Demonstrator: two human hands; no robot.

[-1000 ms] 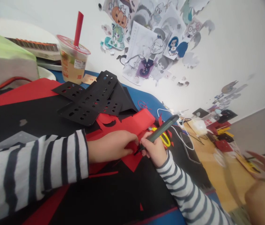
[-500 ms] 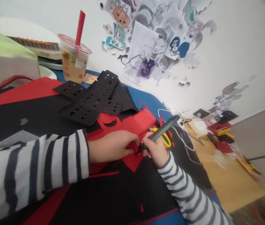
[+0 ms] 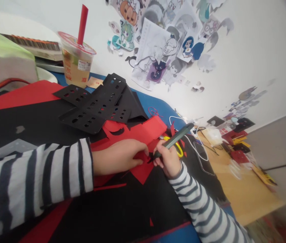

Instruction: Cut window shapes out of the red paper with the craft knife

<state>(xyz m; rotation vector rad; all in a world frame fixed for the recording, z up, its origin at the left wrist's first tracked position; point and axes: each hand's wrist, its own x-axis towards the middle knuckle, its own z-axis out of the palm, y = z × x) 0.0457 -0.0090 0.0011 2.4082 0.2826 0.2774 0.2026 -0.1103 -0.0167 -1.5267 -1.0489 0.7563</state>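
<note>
Red paper (image 3: 155,125) with cut-out parts lies in the middle of the black mat. My left hand (image 3: 120,156) bends over it, thumb and fingers curved and pressing on it from the left. In my right hand (image 3: 169,160) is a thick dark green pen-like tool (image 3: 177,136), held like a pencil. Its dark tip points down at the red paper near my left fingertips; whether it is a blade or a nib I cannot make out. Yellow-handled scissors (image 3: 180,150) lie partly hidden behind my right hand.
A black cardboard piece with punched holes (image 3: 94,104) lies beyond my left hand. Further back stands a drink cup (image 3: 77,64) with a red straw. A phone (image 3: 203,158) with a white cable lies at the right. Red scraps (image 3: 151,221) dot the black mat (image 3: 122,212).
The whole view has shifted slightly. The tool's tip sits a little differently by my left fingers; both hands keep the same hold.
</note>
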